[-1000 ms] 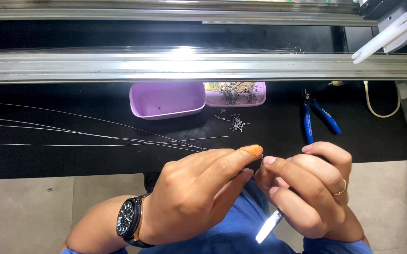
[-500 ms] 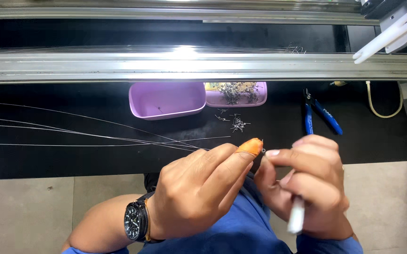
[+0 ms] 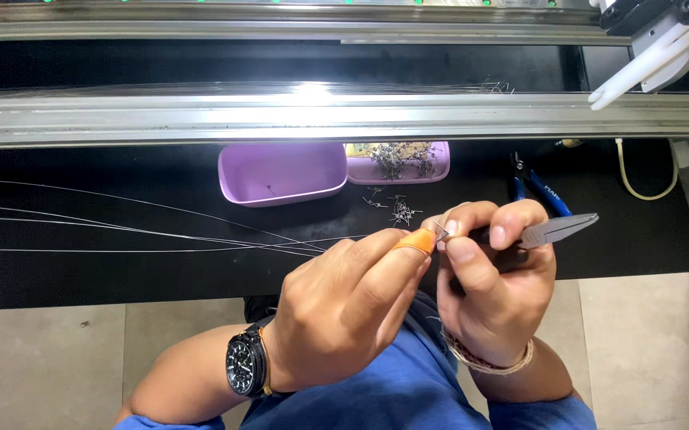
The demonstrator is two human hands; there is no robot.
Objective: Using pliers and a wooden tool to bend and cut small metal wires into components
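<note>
- Two shallow lilac plastic trays [image 3: 282,173] [image 3: 432,169] on the black bench.
- One pair of blue-handled pliers [image 3: 542,194].
- One grey metal snipping tool [image 3: 555,229].
- One black round-faced wristwatch [image 3: 246,365].
- Two hands [image 3: 344,310] [image 3: 492,279].
- One orange rubber fingertip cap [image 3: 418,240].

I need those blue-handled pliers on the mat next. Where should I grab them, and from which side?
Take the blue-handled pliers by the two blue handles, coming from the near right. The handles splay toward that side on the black mat, while the dark jaws point away toward the rail. The right hand, already holding a grey tool, is nearest.
</note>
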